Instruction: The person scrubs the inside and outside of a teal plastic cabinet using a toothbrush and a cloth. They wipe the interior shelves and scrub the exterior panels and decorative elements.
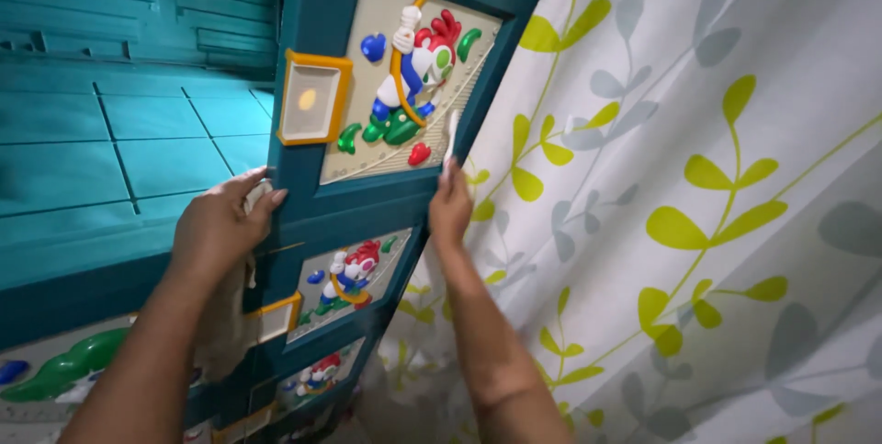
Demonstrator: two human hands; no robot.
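Teal plastic cabinet (pixel 317 196), its top drawer (pixel 395 76) tilted out. The left hand (pixel 220 228) is clamped on the drawer's left edge with a cloth (pixel 225 324) bunched under it; the right hand (pixel 450 205) pinches the right edge beside the curtain (pixel 698 177). Gripped unevenly, the drawer could jam or slip.

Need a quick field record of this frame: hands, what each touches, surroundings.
view: head camera, looking down along a teal plastic drawer cabinet
left hand: gripping the cabinet's left front edge, a pale cloth bunched under it
right hand: on the cabinet's right edge, fingers against it
top drawer: beige raised cartoon panel, orange-framed square handle
lower drawers: similar panels, stacked below
right side: white curtain with green and grey leaves
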